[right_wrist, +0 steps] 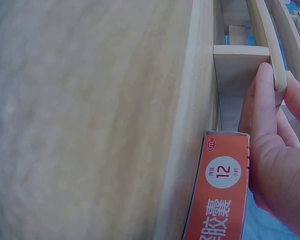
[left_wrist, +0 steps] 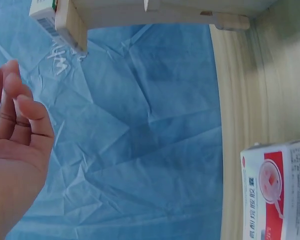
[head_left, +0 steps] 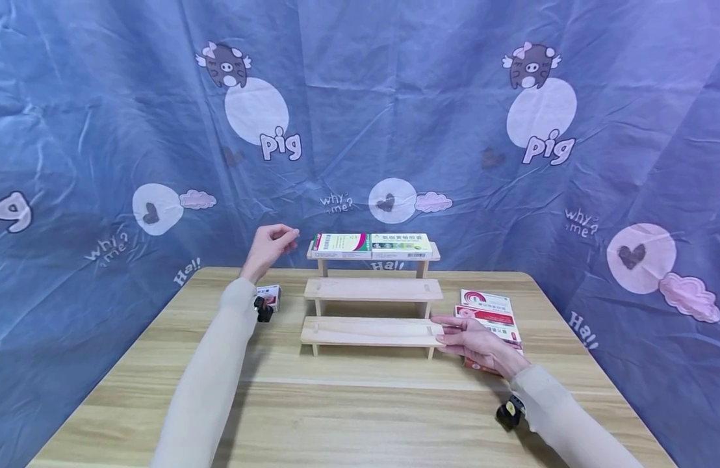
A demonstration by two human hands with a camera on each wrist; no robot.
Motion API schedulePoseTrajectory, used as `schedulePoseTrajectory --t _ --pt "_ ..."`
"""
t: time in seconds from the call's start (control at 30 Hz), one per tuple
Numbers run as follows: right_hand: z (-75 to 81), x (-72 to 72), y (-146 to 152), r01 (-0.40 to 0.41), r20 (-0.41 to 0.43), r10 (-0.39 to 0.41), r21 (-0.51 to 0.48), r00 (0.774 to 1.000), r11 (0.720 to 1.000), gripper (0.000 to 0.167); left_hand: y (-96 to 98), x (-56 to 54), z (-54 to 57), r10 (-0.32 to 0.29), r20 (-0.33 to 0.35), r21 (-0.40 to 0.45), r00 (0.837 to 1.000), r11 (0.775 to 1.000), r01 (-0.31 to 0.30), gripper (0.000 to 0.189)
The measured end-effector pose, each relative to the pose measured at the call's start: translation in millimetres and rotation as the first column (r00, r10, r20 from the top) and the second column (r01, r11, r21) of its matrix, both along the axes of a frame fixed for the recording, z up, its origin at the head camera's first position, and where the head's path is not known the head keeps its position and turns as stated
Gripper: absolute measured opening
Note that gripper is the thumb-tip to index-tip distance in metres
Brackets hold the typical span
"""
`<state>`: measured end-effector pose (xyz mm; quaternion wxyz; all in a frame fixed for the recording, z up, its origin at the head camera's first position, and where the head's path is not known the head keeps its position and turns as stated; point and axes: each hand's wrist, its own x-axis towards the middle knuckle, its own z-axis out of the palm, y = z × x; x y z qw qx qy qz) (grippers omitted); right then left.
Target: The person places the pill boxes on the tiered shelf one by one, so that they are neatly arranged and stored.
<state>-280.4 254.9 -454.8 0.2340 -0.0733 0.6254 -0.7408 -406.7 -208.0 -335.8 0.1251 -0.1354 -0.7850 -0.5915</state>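
right hand [head_left: 475, 343], fingers in a pinch on bottom shelf [head_left: 366, 330]; left hand [head_left: 270, 246], fingers loosely curled, empty, beside top shelf [head_left: 435, 252]

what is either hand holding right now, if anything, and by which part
The right hand pinches the pale wooden three-tier rack by the right end of its lowest shelf; the left hand holds nothing.

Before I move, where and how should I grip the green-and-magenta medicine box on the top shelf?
Probably pinch the green-and-magenta medicine box by its long front and back edges near the left end, left hand coming from above left. It lies flat; its left end is free, while its right is close against the pale-green medicine box.
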Motion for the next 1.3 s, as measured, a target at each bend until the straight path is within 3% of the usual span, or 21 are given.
schedulePoseTrajectory --t 0.3,0.6,0.83,1.07,1.17,1.3 --pt "-0.8 -0.1 -1 0.011 0.012 -0.011 0.006 1.000 1.000 0.061 -18.3 15.1 -12.4 0.031 0.065 -0.003 0.997 1.000 -0.031 0.019" --pt "-1.3 0.0 0 -0.005 0.007 0.004 0.016 1.000 1.000 0.058 -40.0 24.4 -32.9 -0.006 0.048 0.009 0.999 1.000 0.006 0.016" --pt "-2.5 -0.7 -1 -0.008 0.003 0.008 0.013 1.000 1.000 0.059 -55.5 29.7 -45.8 -0.022 0.078 0.034 0.997 0.999 0.020 0.013" --pt "-1.7 -2.0 1 -0.009 -0.004 0.009 -0.002 1.000 1.000 0.059 -67.5 43.4 -45.9 -0.090 0.111 -0.004 0.990 0.996 0.091 0.015" --pt "-1.6 -2.0 2 -0.015 -0.012 0.015 0.001 1.000 1.000 0.060 -71.4 52.1 -45.0 -0.086 0.151 -0.021 0.985 0.996 0.090 0.009" --pt "-1.0 -2.3 1 -0.016 -0.011 0.016 0.007 1.000 1.000 0.060 -81.9 53.8 -56.7 -0.055 0.193 -0.056 0.980 0.996 0.067 0.029"
